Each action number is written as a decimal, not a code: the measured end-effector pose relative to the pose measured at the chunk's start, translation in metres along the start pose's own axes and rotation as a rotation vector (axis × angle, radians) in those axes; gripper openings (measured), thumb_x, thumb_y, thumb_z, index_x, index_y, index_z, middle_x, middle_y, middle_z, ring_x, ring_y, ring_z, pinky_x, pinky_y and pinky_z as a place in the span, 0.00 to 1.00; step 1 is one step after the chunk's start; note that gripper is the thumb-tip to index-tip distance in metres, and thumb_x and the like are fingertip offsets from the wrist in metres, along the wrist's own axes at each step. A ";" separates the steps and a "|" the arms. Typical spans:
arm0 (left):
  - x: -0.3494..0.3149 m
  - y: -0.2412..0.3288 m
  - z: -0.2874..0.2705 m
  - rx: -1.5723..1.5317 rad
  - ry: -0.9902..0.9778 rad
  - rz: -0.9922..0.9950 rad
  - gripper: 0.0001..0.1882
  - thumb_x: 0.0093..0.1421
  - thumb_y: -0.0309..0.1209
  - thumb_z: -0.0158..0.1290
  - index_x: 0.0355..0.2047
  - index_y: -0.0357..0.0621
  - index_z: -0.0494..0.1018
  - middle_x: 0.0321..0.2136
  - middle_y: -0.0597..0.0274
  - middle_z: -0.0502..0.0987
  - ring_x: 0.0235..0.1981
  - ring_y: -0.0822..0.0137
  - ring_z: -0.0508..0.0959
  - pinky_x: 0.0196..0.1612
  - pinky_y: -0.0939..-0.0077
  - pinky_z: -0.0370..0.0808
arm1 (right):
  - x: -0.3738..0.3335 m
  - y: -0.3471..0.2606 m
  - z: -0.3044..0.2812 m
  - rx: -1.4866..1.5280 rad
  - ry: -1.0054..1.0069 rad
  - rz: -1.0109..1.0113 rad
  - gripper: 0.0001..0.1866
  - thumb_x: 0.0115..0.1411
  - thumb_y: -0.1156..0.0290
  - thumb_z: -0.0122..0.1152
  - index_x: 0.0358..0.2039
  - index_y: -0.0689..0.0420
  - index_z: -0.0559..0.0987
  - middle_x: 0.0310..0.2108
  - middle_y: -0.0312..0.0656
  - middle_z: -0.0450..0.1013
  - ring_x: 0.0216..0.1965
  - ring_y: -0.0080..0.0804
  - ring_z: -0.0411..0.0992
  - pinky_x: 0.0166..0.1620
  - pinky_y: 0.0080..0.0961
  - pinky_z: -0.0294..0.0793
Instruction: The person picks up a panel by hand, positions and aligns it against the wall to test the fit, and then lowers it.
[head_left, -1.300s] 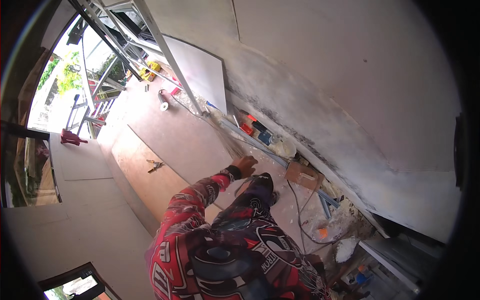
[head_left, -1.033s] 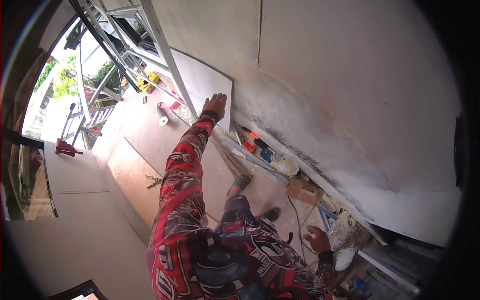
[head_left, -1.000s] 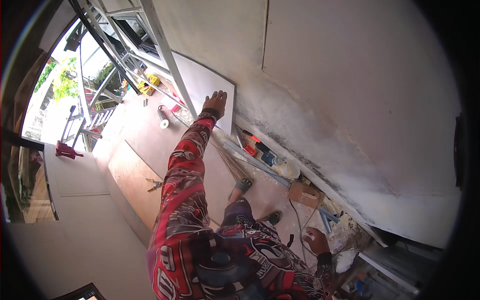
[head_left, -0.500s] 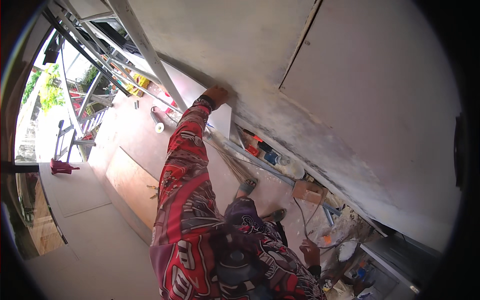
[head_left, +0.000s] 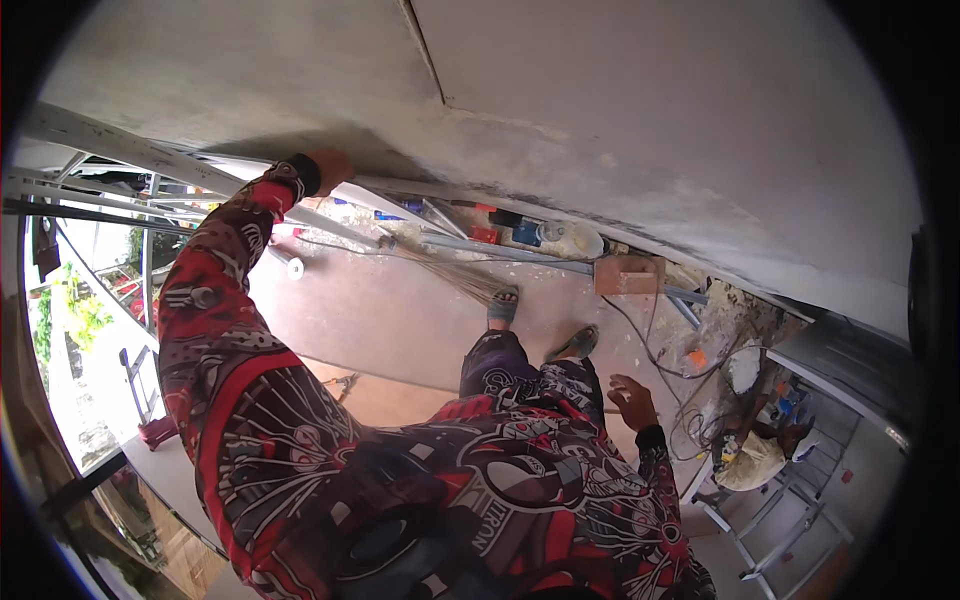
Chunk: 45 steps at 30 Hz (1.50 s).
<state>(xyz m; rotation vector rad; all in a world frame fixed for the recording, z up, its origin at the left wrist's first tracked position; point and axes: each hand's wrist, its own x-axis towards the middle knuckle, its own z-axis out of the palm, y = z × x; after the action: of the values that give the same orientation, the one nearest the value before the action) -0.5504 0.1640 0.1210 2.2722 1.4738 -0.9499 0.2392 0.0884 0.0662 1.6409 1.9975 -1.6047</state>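
- The wall (head_left: 650,120) runs along the far side, beyond the float (head_left: 628,282), pale and stained dark near its foot.
- The floor (head_left: 390,310) spreads left of the float and on this side of it.
- The left arm (head_left: 225,320), in a red and black patterned sleeve, reaches out well left of the float; the elbow is bent outward and the forearm slants forward toward the wall.
- The right arm (head_left: 650,470) is held low beside the body, on the near side of the float, forearm pointing forward.
- The frame (head_left: 140,155) of grey metal slants along the wall, far left of the float.
- The ladder (head_left: 810,515) lies to the right of the float and nearer the body.
- The panel (head_left: 372,197), white and seen almost edge-on, is left of the float, close to the wall.
- The broom (head_left: 445,272) lies just left of the float, its bristles near one sandal (head_left: 503,305).
- The left hand (head_left: 330,170) is at the panel's upper edge, wrist banded in black; its fingers are hidden, so I cannot tell whether it grips.
- The right hand (head_left: 633,402) hangs nearer the body than the float, empty, fingers apart and loosely curled.
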 end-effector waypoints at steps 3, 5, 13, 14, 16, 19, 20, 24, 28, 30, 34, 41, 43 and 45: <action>-0.039 0.017 -0.036 -0.058 0.035 -0.011 0.12 0.55 0.27 0.61 0.41 0.49 0.83 0.33 0.50 0.85 0.39 0.44 0.85 0.46 0.50 0.81 | 0.034 -0.039 0.009 -0.077 -0.003 -0.142 0.27 0.62 0.67 0.70 0.59 0.63 0.76 0.53 0.54 0.80 0.54 0.48 0.80 0.58 0.39 0.77; -0.061 0.029 -0.067 -0.044 0.098 0.024 0.10 0.57 0.28 0.62 0.41 0.49 0.83 0.29 0.52 0.84 0.36 0.45 0.84 0.44 0.51 0.81 | 0.061 -0.065 0.014 -0.129 0.008 -0.264 0.30 0.61 0.66 0.70 0.62 0.63 0.74 0.56 0.55 0.78 0.57 0.51 0.77 0.60 0.40 0.75; -0.117 0.081 -0.208 -0.165 0.235 0.180 0.13 0.59 0.32 0.62 0.45 0.54 0.84 0.28 0.55 0.84 0.32 0.48 0.83 0.41 0.53 0.80 | 0.108 -0.176 0.038 -0.332 0.299 -0.605 0.44 0.58 0.59 0.74 0.71 0.55 0.64 0.70 0.51 0.65 0.69 0.50 0.64 0.72 0.50 0.58; -0.131 0.090 -0.235 -0.231 0.326 0.221 0.11 0.59 0.32 0.61 0.43 0.52 0.84 0.30 0.55 0.84 0.31 0.49 0.83 0.41 0.55 0.81 | 0.110 -0.182 0.038 -0.381 0.410 -0.639 0.44 0.58 0.56 0.74 0.70 0.55 0.65 0.69 0.50 0.66 0.69 0.48 0.65 0.73 0.51 0.56; -0.156 0.106 -0.274 -0.270 0.345 0.192 0.11 0.57 0.33 0.67 0.41 0.52 0.86 0.32 0.60 0.85 0.34 0.55 0.84 0.41 0.62 0.80 | 0.100 -0.182 0.027 -0.368 0.683 -0.700 0.32 0.57 0.51 0.75 0.57 0.54 0.78 0.54 0.45 0.78 0.56 0.45 0.76 0.63 0.46 0.70; -0.166 0.101 -0.285 -0.271 0.759 0.338 0.15 0.53 0.31 0.73 0.40 0.50 0.83 0.38 0.67 0.86 0.34 0.61 0.81 0.44 0.66 0.76 | 0.048 -0.196 -0.032 -0.206 0.924 -0.632 0.21 0.54 0.47 0.77 0.32 0.51 0.82 0.28 0.37 0.79 0.30 0.38 0.79 0.37 0.38 0.75; -0.183 0.103 -0.301 -0.281 0.823 0.289 0.21 0.51 0.26 0.74 0.43 0.45 0.78 0.39 0.63 0.83 0.37 0.65 0.79 0.45 0.68 0.76 | 0.033 -0.206 -0.052 -0.212 1.022 -0.699 0.22 0.53 0.45 0.77 0.26 0.51 0.80 0.22 0.35 0.76 0.24 0.37 0.77 0.30 0.37 0.72; -0.199 0.094 -0.335 -1.119 1.128 0.219 0.15 0.65 0.35 0.63 0.42 0.37 0.75 0.42 0.63 0.78 0.45 0.65 0.77 0.45 0.67 0.76 | -0.059 -0.265 -0.173 -0.290 1.129 -0.704 0.33 0.49 0.32 0.74 0.26 0.52 0.78 0.14 0.37 0.69 0.19 0.40 0.75 0.27 0.39 0.69; -0.061 0.135 -0.297 -1.184 2.149 -0.077 0.16 0.63 0.37 0.65 0.42 0.40 0.75 0.39 0.62 0.80 0.44 0.64 0.78 0.48 0.62 0.76 | -0.142 -0.316 -0.275 -0.451 1.271 -0.693 0.34 0.41 0.32 0.79 0.25 0.53 0.80 0.13 0.44 0.66 0.17 0.46 0.70 0.23 0.36 0.64; 0.004 0.195 -0.275 -1.312 2.120 -0.210 0.14 0.63 0.36 0.65 0.40 0.42 0.74 0.40 0.61 0.80 0.44 0.62 0.79 0.49 0.60 0.76 | -0.176 -0.331 -0.320 -0.614 1.313 -0.769 0.34 0.41 0.33 0.80 0.25 0.53 0.81 0.13 0.44 0.66 0.18 0.47 0.70 0.23 0.37 0.64; 0.110 0.311 -0.222 -1.683 1.666 -0.205 0.12 0.63 0.35 0.65 0.35 0.46 0.72 0.41 0.59 0.80 0.45 0.60 0.79 0.52 0.57 0.76 | -0.229 -0.377 -0.409 -0.864 1.274 -0.609 0.38 0.37 0.29 0.77 0.24 0.56 0.81 0.14 0.45 0.68 0.22 0.49 0.73 0.27 0.42 0.67; 0.266 0.416 -0.261 -1.905 1.546 0.025 0.15 0.64 0.33 0.64 0.26 0.54 0.68 0.43 0.56 0.81 0.47 0.55 0.80 0.58 0.51 0.76 | -0.329 -0.467 -0.522 -1.149 1.507 -0.962 0.33 0.42 0.37 0.79 0.38 0.51 0.84 0.29 0.42 0.78 0.34 0.46 0.78 0.39 0.43 0.73; 0.178 0.437 -0.391 -2.296 1.482 0.410 0.15 0.62 0.32 0.66 0.28 0.57 0.68 0.35 0.58 0.82 0.41 0.59 0.81 0.52 0.55 0.79 | -0.346 -0.446 -0.548 -1.329 1.847 -1.239 0.36 0.47 0.44 0.78 0.56 0.43 0.80 0.49 0.39 0.78 0.53 0.45 0.75 0.54 0.49 0.71; 0.175 0.412 -0.422 -2.163 1.953 0.509 0.17 0.63 0.36 0.65 0.46 0.39 0.77 0.39 0.64 0.79 0.44 0.64 0.78 0.48 0.62 0.76 | -0.338 -0.366 -0.572 -1.279 2.117 -1.250 0.46 0.51 0.50 0.77 0.70 0.38 0.68 0.72 0.38 0.62 0.74 0.47 0.56 0.69 0.62 0.56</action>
<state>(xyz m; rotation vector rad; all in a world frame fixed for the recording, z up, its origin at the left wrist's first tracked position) 0.0209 0.3346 0.2732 0.7305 0.6351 2.3280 0.3890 0.3420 0.7654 -0.4439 -1.5560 -1.4272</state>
